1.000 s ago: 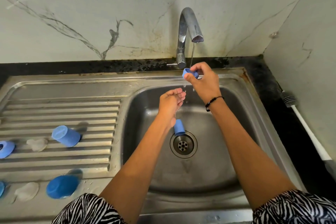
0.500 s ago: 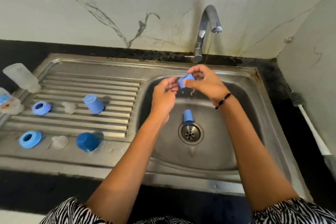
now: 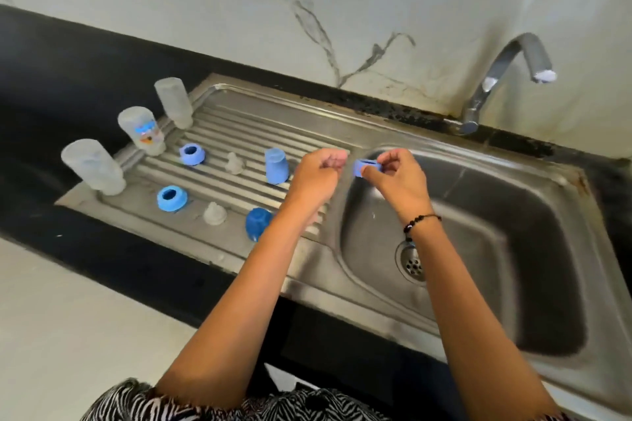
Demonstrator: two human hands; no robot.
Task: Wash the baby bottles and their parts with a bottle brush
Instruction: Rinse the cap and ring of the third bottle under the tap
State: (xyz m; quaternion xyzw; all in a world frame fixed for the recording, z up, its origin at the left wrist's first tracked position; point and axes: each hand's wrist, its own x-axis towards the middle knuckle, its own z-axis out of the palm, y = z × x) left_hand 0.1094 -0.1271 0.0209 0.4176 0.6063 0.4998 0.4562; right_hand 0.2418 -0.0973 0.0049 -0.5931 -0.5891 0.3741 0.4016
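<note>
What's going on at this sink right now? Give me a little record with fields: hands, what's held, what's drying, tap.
right hand: pinches a blue ring over the edge of the sink basin
left hand: fingers curled, holding nothing visible, just left of the ring
draining board: three clear bottles upside down, two blue collars, two clear teats, two blue caps
tap: no water stream visible
bottle brush: not in view

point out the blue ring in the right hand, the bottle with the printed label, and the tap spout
blue ring (image 3: 366, 168), head view, on its outer band
bottle with the printed label (image 3: 143, 131), head view, on the printed side wall
tap spout (image 3: 543, 74), head view, on the outlet tip
</note>
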